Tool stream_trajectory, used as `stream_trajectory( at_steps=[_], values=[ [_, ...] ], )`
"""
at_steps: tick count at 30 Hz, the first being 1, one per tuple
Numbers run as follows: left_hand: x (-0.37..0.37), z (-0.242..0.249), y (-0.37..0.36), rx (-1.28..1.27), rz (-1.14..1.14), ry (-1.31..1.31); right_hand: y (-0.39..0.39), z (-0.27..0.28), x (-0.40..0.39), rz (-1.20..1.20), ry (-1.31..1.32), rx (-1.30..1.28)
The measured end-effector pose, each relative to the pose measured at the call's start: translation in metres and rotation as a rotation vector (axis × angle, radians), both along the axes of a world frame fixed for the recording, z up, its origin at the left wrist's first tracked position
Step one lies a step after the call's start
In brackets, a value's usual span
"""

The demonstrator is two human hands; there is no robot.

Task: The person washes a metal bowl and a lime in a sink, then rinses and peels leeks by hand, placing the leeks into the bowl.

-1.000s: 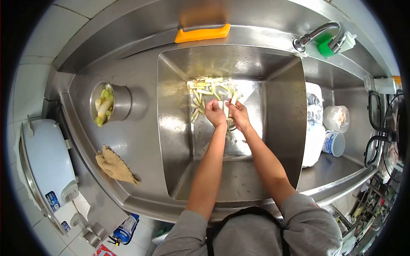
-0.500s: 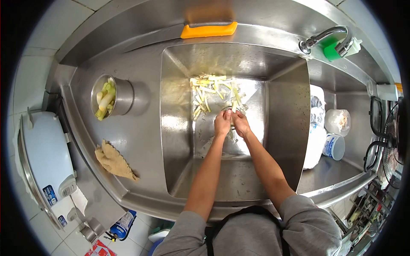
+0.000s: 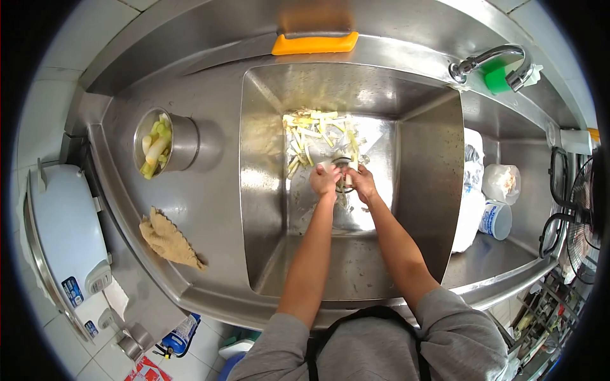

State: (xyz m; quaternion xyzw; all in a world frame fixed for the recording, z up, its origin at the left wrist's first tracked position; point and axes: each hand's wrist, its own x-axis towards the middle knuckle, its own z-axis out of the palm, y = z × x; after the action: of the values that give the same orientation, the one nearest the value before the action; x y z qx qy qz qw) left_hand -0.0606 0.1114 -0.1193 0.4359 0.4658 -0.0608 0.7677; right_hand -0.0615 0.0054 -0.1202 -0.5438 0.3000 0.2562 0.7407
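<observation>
Low over the sink basin (image 3: 267,209), my right hand (image 3: 363,183) is closed around a pale leek stalk (image 3: 353,159) that points away from me. My left hand (image 3: 324,181) is just to its left, slightly apart, its fingers bent around a thin whitish peel (image 3: 327,166); motion blurs the fingertips. Between and beneath the hands is the round drain (image 3: 344,188), partly hidden. Cut yellow-green leek pieces (image 3: 309,132) lie scattered at the far left of the basin floor.
A steel pot (image 3: 185,143) with leek pieces stands on the left counter, near a tan cloth (image 3: 168,238). An orange-handled tool (image 3: 316,44) lies on the back ledge. The faucet (image 3: 489,58) is at back right, above white bags (image 3: 469,209) and a plastic tub (image 3: 499,220).
My hands have moved apart from being together on the stalk. The left hand has shifted left with a whitish peel, and the right hand keeps the leek stalk, slightly lower.
</observation>
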Motion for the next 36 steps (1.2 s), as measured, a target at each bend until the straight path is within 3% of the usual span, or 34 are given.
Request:
stream_trajectory(
  at_steps=[2,3,4,6,7,8,10,12,14,16,18,21,24,28,36],
  values=[
    [-0.007,0.005,0.004,0.916,-0.336,-0.015,-0.003,-0.004,-0.003,-0.024,-0.01,0.027],
    [-0.007,0.004,0.005,1.411,-0.606,0.125,-0.003,-0.002,-0.003,0.009,-0.033,0.022],
    [-0.007,0.002,0.004,1.411,-0.605,0.127,-0.002,0.001,-0.002,0.042,-0.058,0.018],
    [-0.007,0.0,0.001,0.768,-0.716,0.018,0.002,-0.002,-0.001,0.09,-0.08,-0.021],
    [-0.005,-0.001,0.002,0.352,-0.619,-0.228,0.004,-0.006,0.0,0.103,-0.017,0.018],
    [-0.005,-0.001,-0.001,0.35,-0.618,-0.227,0.005,-0.01,0.0,0.115,0.045,0.057],
    [-0.003,0.0,-0.01,0.155,-0.343,-0.003,0.02,0.017,0.002,0.04,-0.009,0.017],
    [0.001,0.009,-0.013,0.181,-0.252,0.059,0.021,0.016,0.004,-0.108,-0.169,-0.045],
    [0.002,0.016,-0.007,0.068,-0.231,-0.128,0.018,0.018,0.005,-0.115,-0.159,0.004],
    [0.005,0.021,-0.01,0.101,-0.228,-0.165,0.017,0.023,0.006,-0.002,-0.202,-0.117],
    [0.009,0.023,-0.011,0.215,-0.337,-0.231,0.021,0.02,0.007,-0.069,-0.205,-0.137],
    [0.011,0.026,-0.015,0.179,-0.273,-0.276,0.021,0.014,0.011,0.078,-0.34,-0.644],
    [0.016,0.034,-0.017,0.114,-0.176,-0.323,0.021,0.025,0.015,0.043,-0.393,-0.532],
    [0.019,0.049,-0.008,0.059,-0.171,-0.237,0.022,0.046,0.017,-0.016,-0.322,-0.119],
    [0.027,0.055,-0.012,0.249,-0.141,-0.333,0.024,0.055,0.024,-0.024,-0.398,-0.204]
  ],
)
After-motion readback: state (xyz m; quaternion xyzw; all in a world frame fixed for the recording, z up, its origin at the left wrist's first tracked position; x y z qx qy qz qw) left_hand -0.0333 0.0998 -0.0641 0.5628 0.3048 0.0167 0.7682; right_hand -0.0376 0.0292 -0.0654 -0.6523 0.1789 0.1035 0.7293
